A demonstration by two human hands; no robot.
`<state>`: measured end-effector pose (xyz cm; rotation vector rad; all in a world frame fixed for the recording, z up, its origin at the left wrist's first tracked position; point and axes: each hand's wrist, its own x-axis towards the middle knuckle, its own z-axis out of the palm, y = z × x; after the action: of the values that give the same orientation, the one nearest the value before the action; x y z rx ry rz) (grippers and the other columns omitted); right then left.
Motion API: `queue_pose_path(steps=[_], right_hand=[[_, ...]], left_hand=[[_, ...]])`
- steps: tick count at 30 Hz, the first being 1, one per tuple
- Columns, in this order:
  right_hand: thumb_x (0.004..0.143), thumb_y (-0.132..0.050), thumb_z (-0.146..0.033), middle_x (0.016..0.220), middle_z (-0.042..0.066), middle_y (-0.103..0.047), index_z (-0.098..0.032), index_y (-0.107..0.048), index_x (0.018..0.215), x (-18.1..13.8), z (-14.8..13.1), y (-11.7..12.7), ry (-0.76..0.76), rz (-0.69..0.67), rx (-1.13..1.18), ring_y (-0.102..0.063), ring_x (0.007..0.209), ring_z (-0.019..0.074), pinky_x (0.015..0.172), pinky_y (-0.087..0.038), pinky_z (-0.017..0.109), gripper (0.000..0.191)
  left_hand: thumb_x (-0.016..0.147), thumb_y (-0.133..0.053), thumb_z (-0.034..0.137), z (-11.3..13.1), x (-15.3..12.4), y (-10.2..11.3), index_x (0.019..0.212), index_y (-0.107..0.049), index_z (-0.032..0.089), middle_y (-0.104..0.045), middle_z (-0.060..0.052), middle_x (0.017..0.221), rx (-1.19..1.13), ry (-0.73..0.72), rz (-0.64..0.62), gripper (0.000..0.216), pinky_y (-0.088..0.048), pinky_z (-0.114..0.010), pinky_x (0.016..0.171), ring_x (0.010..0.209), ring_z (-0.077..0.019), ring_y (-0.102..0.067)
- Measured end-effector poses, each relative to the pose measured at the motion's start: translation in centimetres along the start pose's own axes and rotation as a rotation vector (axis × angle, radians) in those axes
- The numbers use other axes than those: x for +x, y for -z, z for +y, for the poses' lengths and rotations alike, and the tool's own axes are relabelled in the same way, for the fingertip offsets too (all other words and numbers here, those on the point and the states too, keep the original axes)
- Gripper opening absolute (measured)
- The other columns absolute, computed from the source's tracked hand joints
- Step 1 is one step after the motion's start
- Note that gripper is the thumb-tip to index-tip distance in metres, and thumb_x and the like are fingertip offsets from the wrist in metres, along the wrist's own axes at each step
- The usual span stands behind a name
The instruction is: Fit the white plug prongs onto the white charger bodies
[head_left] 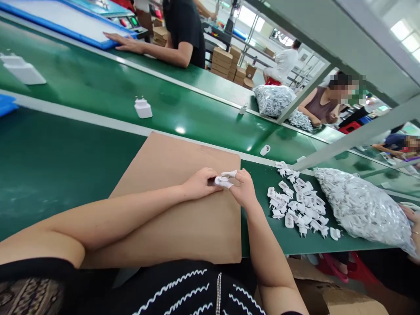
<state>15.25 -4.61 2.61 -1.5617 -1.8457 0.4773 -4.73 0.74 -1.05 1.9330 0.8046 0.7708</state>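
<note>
My left hand (pixel 201 183) and my right hand (pixel 243 187) meet above a brown cardboard sheet (pixel 177 162). Between their fingertips is a small white plastic charger piece (pixel 222 180), partly hidden by the fingers. My right thumb and forefinger look wrapped in white at the tips. Both hands are closed, fingers pinched. Right of the cardboard, a loose pile of white plug charger pieces (pixel 300 203) lies on the green table (pixel 259 227).
A large clear bag of white pieces (pixel 364 210) lies at right, a person's hand (pixel 414 223) beside it. White chargers (pixel 143 108) stand on the green conveyor belt (pixel 197 116). Across it, a co-worker's arm (pixel 160 50) rests near a blue-edged tray (pixel 62 22). A metal post (pixel 357 135) slants at right.
</note>
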Motion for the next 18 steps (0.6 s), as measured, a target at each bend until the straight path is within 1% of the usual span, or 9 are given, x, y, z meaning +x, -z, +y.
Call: queue_pose_path(steps=[1, 3, 5, 6, 7, 9, 11, 14, 18], right_hand=[[0.085, -0.070, -0.031, 0.101, 0.003, -0.076, -0.031, -0.079, 0.107, 0.3, 0.7, 0.4, -0.040, 0.029, 0.095, -0.067, 0.105, 0.0242, 0.118, -0.039, 0.050, 0.024], [0.090, -0.066, -0.045, 0.113, 0.006, -0.077, -0.030, -0.077, 0.116, 0.8, 2.6, 1.9, -0.126, 0.184, 0.176, -0.066, 0.113, 0.0265, 0.112, -0.046, 0.048, 0.032], [0.093, -0.060, -0.049, 0.125, 0.010, -0.073, -0.026, -0.075, 0.123, 1.1, 5.0, 4.0, -0.236, 0.379, 0.036, -0.061, 0.123, 0.0301, 0.113, -0.043, 0.052, 0.041], [0.093, -0.059, -0.048, 0.131, 0.013, -0.070, -0.023, -0.072, 0.127, 1.1, 6.3, 5.1, -0.317, 0.437, -0.100, -0.057, 0.130, 0.0325, 0.117, -0.038, 0.055, 0.044], [0.093, -0.058, -0.045, 0.138, 0.016, -0.066, -0.021, -0.069, 0.133, 1.0, 7.6, 6.2, -0.422, 0.456, -0.240, -0.051, 0.137, 0.0351, 0.120, -0.032, 0.059, 0.048], [0.093, -0.057, -0.039, 0.150, 0.022, -0.056, -0.016, -0.061, 0.141, 0.8, 9.8, 8.0, -0.654, 0.407, -0.453, -0.036, 0.151, 0.0392, 0.123, -0.019, 0.066, 0.054], [0.094, -0.054, -0.033, 0.158, 0.025, -0.047, -0.012, -0.056, 0.145, 0.6, 11.6, 9.1, -0.810, 0.327, -0.553, -0.022, 0.158, 0.0403, 0.123, -0.011, 0.071, 0.055], [0.095, -0.050, -0.028, 0.162, 0.026, -0.041, -0.009, -0.053, 0.145, 0.8, 13.2, 9.6, -0.858, 0.252, -0.584, -0.011, 0.162, 0.0399, 0.123, -0.004, 0.073, 0.053], [0.096, -0.047, -0.025, 0.158, 0.022, -0.047, -0.012, -0.055, 0.141, 1.3, 13.9, 9.3, -0.818, 0.181, -0.536, -0.013, 0.162, 0.0370, 0.124, -0.008, 0.070, 0.048]], left_hand=[[0.080, -0.076, 0.052, 0.0, 0.2, 0.1, 0.090, -0.074, 0.023, -0.073, -0.005, 0.093, -0.016, 0.037, -0.020, 0.031, -0.056, -0.040, 0.084, 0.092, -0.0266, -0.069], [0.077, -0.077, 0.054, -0.3, 1.1, 0.9, 0.098, -0.075, 0.024, -0.075, -0.004, 0.098, -0.062, 0.128, -0.044, 0.037, -0.057, -0.038, 0.082, 0.089, -0.0259, -0.071], [0.074, -0.078, 0.055, -1.1, 2.6, 2.3, 0.109, -0.075, 0.023, -0.076, -0.004, 0.103, -0.098, 0.198, 0.001, 0.048, -0.057, -0.038, 0.084, 0.090, -0.0258, -0.071], [0.073, -0.078, 0.054, -1.7, 3.6, 3.2, 0.113, -0.074, 0.023, -0.077, -0.004, 0.105, -0.094, 0.221, 0.051, 0.051, -0.056, -0.037, 0.086, 0.091, -0.0258, -0.071], [0.072, -0.079, 0.052, -2.3, 4.7, 4.3, 0.115, -0.073, 0.022, -0.077, -0.004, 0.105, -0.070, 0.244, 0.116, 0.053, -0.056, -0.037, 0.087, 0.092, -0.0259, -0.071], [0.072, -0.079, 0.045, -3.8, 6.9, 6.8, 0.113, -0.072, 0.020, -0.077, -0.005, 0.105, 0.040, 0.291, 0.273, 0.048, -0.054, -0.036, 0.091, 0.094, -0.0258, -0.070], [0.073, -0.078, 0.039, -5.2, 8.8, 9.3, 0.111, -0.071, 0.020, -0.077, -0.005, 0.105, 0.194, 0.345, 0.410, 0.043, -0.053, -0.035, 0.093, 0.097, -0.0260, -0.070], [0.075, -0.078, 0.035, -7.1, 10.4, 12.4, 0.111, -0.070, 0.020, -0.076, -0.006, 0.107, 0.362, 0.423, 0.502, 0.040, -0.052, -0.036, 0.095, 0.100, -0.0273, -0.069], [0.076, -0.076, 0.037, -8.8, 10.9, 14.5, 0.108, -0.068, 0.019, -0.075, -0.007, 0.107, 0.428, 0.499, 0.484, 0.037, -0.053, -0.038, 0.096, 0.101, -0.0284, -0.069]])
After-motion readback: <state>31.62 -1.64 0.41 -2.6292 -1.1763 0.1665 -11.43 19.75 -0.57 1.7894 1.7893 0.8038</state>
